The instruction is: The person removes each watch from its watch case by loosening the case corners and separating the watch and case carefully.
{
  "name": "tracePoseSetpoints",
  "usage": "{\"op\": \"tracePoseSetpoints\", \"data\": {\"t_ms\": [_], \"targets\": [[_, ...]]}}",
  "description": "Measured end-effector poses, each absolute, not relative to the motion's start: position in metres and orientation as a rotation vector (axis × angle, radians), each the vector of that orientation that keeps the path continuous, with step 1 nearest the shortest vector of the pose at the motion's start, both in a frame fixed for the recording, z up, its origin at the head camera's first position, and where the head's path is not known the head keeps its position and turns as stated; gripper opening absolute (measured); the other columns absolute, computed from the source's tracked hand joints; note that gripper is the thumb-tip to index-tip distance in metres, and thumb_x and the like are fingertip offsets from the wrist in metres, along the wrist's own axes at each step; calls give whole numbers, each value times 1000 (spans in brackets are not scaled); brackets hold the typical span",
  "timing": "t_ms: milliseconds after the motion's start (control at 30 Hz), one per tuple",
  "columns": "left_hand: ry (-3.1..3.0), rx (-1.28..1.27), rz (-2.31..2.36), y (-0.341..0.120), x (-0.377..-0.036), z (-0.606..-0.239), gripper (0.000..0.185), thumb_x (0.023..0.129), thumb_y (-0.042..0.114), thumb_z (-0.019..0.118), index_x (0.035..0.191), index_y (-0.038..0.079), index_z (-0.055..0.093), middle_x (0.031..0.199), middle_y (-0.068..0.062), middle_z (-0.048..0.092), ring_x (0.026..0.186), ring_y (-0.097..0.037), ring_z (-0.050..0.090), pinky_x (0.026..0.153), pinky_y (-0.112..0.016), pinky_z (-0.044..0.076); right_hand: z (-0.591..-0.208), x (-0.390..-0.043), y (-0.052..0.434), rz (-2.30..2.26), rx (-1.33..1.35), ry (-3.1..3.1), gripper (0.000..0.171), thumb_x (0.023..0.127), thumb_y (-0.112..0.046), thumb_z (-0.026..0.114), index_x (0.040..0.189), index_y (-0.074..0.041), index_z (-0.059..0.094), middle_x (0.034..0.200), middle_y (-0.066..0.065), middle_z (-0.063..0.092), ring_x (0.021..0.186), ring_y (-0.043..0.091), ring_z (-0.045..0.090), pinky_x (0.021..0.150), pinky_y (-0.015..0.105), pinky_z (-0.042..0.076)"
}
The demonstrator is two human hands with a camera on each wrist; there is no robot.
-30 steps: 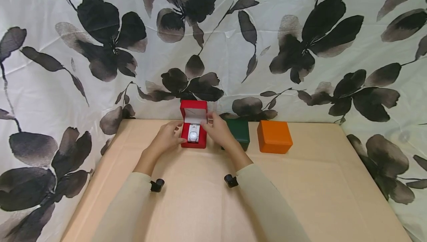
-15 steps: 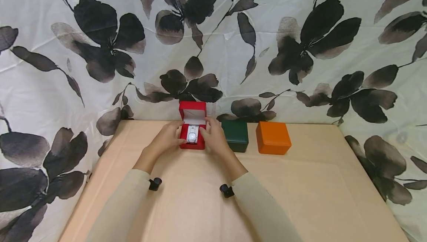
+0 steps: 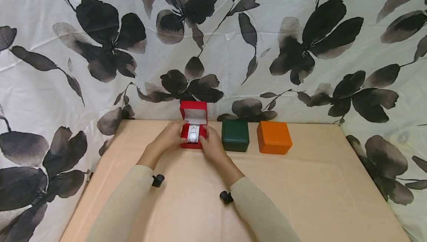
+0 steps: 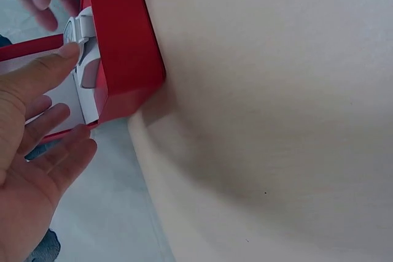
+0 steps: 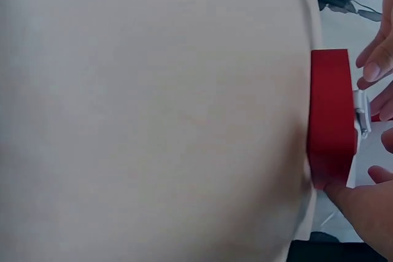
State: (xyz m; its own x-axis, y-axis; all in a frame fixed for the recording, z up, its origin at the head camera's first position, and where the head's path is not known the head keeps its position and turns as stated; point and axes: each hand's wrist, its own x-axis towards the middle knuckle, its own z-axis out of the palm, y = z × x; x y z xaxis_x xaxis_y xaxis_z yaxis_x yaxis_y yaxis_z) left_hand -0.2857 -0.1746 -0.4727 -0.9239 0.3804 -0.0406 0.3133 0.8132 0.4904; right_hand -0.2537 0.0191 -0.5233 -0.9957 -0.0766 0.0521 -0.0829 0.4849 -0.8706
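On the worktop (image 3: 317, 182), far side, red box (image 3: 195, 116) (lid up, 1 watch (image 3: 193, 135) inside) stands between left hand (image 3: 168, 137), fingers spread, and right hand (image 3: 214, 145), its thumb touching the box, fingers parted.

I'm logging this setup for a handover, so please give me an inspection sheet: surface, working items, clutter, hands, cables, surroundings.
Surface: pale beige tabletop, arm shadows across it.
Working items: red box, standing open, a silver-white watch inside.
Clutter: green box and orange box, both closed, to the red box's right.
Hands: left hand at the red box's left side, contact with the watch unclear; right hand touching the box's right side.
Cables: nothing seen.
Surroundings: white sheet with dark floral print, behind and to both sides.
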Motion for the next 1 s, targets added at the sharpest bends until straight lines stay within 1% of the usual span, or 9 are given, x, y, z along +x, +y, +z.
{"op": "tracePoseSetpoints", "data": {"t_ms": [133, 300, 433, 567, 833, 1000], "targets": [[2866, 589, 712, -174, -288, -474, 75, 82, 13, 87, 146, -3, 52, 146, -24, 57, 136, -41, 53, 115, -50, 46, -527, -251, 20, 1563, 168, -2693, 47, 101, -10, 61, 147, -2, 51, 148, 20, 53, 136, 34, 53, 117, 48, 44], [2862, 634, 683, -173, -292, -475, 73, 81, 12, 87, 144, -4, 53, 141, -23, 60, 130, -39, 57, 114, -49, 48, -530, -249, 21, 1547, 195, -2711, 49, 102, -9, 61, 149, 0, 49, 152, 21, 51, 141, 35, 50, 119, 46, 42], [2851, 658, 634, -171, -294, -474, 72, 80, 11, 87, 143, -4, 55, 141, -23, 60, 132, -38, 56, 115, -49, 46, -533, -249, 22, 1497, 215, -2742, 51, 101, -8, 61, 150, 1, 48, 155, 21, 49, 145, 36, 48, 121, 46, 39], [2839, 662, 610, -170, -295, -476, 72, 81, 11, 87, 143, -3, 54, 143, -23, 59, 134, -39, 54, 116, -49, 45, -535, -248, 23, 1479, 213, -2765, 52, 102, -8, 61, 151, 0, 47, 158, 20, 46, 147, 35, 45, 121, 45, 38], [2813, 662, 595, -170, -296, -482, 72, 81, 13, 88, 143, 0, 55, 141, -20, 59, 131, -37, 53, 114, -48, 48, -536, -244, 22, 1523, 175, -2780, 55, 102, -8, 62, 154, -2, 44, 160, 17, 44, 147, 34, 45, 118, 46, 42], [2816, 671, 562, -169, -296, -480, 72, 80, 14, 88, 144, 0, 56, 142, -20, 58, 131, -38, 52, 115, -49, 46, -536, -243, 21, 1523, 148, -2788, 56, 102, -10, 62, 155, -4, 44, 159, 16, 46, 145, 33, 48, 116, 45, 45]]}}
